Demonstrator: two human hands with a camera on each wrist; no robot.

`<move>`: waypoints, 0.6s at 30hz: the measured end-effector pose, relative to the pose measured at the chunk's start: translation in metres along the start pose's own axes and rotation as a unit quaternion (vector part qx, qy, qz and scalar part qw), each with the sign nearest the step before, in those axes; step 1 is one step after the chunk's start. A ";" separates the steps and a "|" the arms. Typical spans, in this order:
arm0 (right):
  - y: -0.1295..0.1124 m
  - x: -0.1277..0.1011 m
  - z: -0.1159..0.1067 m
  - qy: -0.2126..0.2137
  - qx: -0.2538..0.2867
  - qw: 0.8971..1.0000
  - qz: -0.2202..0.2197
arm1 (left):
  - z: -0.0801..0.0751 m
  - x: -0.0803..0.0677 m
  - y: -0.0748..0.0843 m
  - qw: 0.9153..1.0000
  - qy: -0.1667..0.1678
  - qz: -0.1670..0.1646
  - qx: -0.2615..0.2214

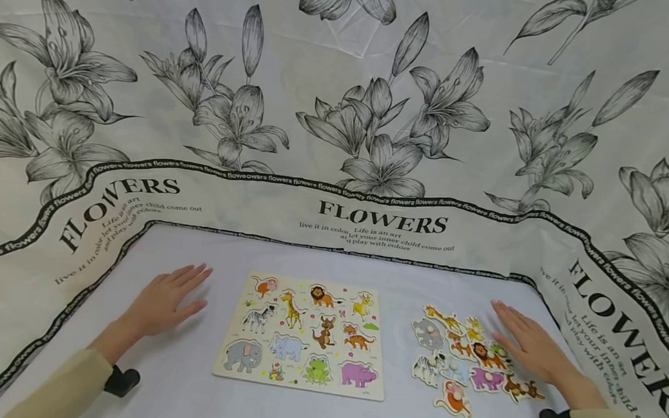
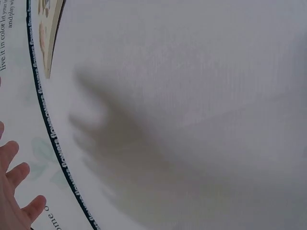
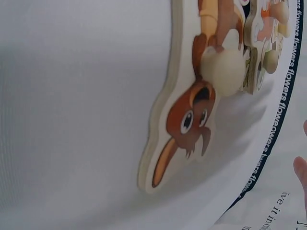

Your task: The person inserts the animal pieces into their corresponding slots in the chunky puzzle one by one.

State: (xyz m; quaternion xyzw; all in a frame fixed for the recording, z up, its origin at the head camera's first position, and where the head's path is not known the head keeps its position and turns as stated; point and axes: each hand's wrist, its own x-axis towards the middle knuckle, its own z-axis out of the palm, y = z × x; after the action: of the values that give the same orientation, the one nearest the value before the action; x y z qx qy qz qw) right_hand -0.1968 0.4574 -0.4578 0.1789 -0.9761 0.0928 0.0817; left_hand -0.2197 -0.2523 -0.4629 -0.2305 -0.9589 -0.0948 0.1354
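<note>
Currently, the left hand (image 1: 167, 301) is showing straight fingers with the thumb spread apart, and it is hovering near the left side of the puzzle board (image 1: 306, 323). This board is lying on the white cloth (image 1: 182, 386), between the two hands, and is displaying painted animals. Also the right hand (image 1: 531, 349) is pointing its straight fingers forward, beside the loose animal pieces (image 1: 456, 371); whether it is touching the green piece (image 1: 499, 351), I cannot tell. At the left of this group the grey elephant piece (image 1: 427, 333) is lying, at the near side the monkey piece (image 1: 456, 399). The kangaroo piece (image 3: 188, 112) is showing a round knob (image 3: 225, 72).
</note>
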 end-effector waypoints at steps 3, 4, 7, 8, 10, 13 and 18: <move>-0.002 0.001 0.003 -0.004 0.009 1.000 0.000 | 0.004 0.000 0.005 1.000 -0.004 0.009 -0.001; -0.003 0.002 0.003 -0.004 0.010 1.000 0.001 | 0.005 0.000 0.007 1.000 -0.006 0.011 -0.002; -0.005 0.004 0.005 0.000 0.008 1.000 -0.001 | 0.008 -0.001 0.012 1.000 -0.010 0.019 -0.009; -0.006 0.004 0.006 0.002 0.008 1.000 -0.003 | 0.009 -0.001 0.013 1.000 -0.010 0.021 -0.013; -0.008 0.006 0.006 0.009 0.006 1.000 -0.010 | 0.011 -0.002 0.016 0.999 -0.007 0.027 -0.022; -0.011 0.008 0.007 0.023 -0.005 0.999 -0.026 | 0.014 -0.003 0.021 0.999 -0.009 0.027 -0.030; -0.016 0.014 0.010 0.046 -0.010 0.998 -0.043 | 0.019 -0.004 0.029 0.999 -0.025 0.025 -0.041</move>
State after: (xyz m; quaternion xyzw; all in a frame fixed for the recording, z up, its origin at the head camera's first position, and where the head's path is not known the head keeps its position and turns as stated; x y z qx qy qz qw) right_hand -0.2048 0.4363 -0.4621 0.2154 -0.9635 0.0878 0.1323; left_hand -0.2065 -0.2241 -0.4791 -0.2621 -0.9513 -0.1250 0.1036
